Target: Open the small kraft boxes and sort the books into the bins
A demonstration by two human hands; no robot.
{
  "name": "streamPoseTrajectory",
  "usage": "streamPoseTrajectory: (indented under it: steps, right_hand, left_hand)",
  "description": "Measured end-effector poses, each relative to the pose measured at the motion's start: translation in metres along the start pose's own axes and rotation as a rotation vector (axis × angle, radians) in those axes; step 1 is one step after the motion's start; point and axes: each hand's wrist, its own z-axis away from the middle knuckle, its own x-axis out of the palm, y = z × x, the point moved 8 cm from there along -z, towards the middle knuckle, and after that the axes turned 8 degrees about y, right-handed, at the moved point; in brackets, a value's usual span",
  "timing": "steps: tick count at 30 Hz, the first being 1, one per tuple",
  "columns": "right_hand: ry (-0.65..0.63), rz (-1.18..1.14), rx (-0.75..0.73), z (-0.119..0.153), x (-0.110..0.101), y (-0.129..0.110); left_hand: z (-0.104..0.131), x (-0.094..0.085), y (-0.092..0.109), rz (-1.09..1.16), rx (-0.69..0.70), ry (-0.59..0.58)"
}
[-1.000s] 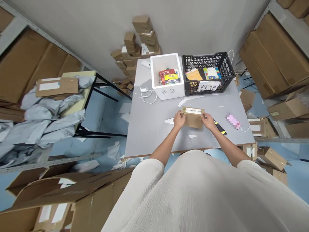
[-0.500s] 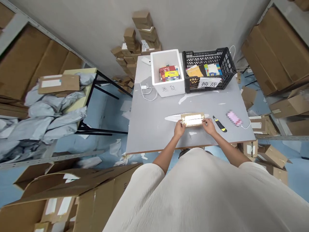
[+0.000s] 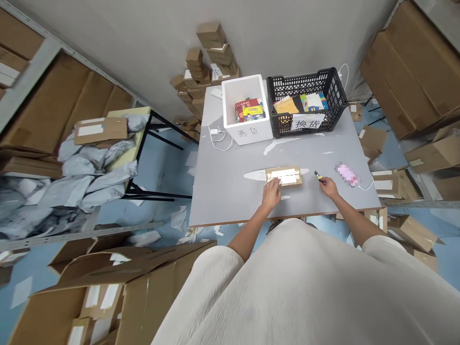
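Note:
A small cardboard box point(image 3: 294, 180) with a white label lies flat on the grey table, its long side facing me. My left hand point(image 3: 272, 192) rests on the box's near left part, fingers stretched out over the top. To the right of the box, my right hand point(image 3: 328, 187) is closed around a black and yellow utility knife point(image 3: 318, 175), whose front end points away and to the left. Part of the knife is hidden in the fingers. A pinkish blurred object point(image 3: 347, 174) with a white cable lies just right of that hand.
At the table's point(image 3: 223, 191) back stand a white foam box point(image 3: 251, 134) of books and a black plastic crate point(image 3: 305, 81), also with books. A side table point(image 3: 143, 139) bears grey parcels point(image 3: 108, 184). A large open carton point(image 3: 161, 287) stands at lower left.
My right hand has left the box's right end and picked up the utility knife from the table. My left hand has shifted from the box's left end onto its top.

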Motion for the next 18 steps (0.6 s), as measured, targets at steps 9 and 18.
streamPoseTrajectory:
  steps: [9, 18]
  right_hand:
    - [-0.113, 0.438, 0.026, -0.008, 0.018, 0.037]
    - [-0.142, 0.533, -0.068, -0.01, 0.022, 0.037]
  left_hand:
    - [0.016, 0.018, 0.002, -0.088, 0.039, -0.126]
    - [0.018, 0.019, 0.004, -0.099, 0.038, -0.119]
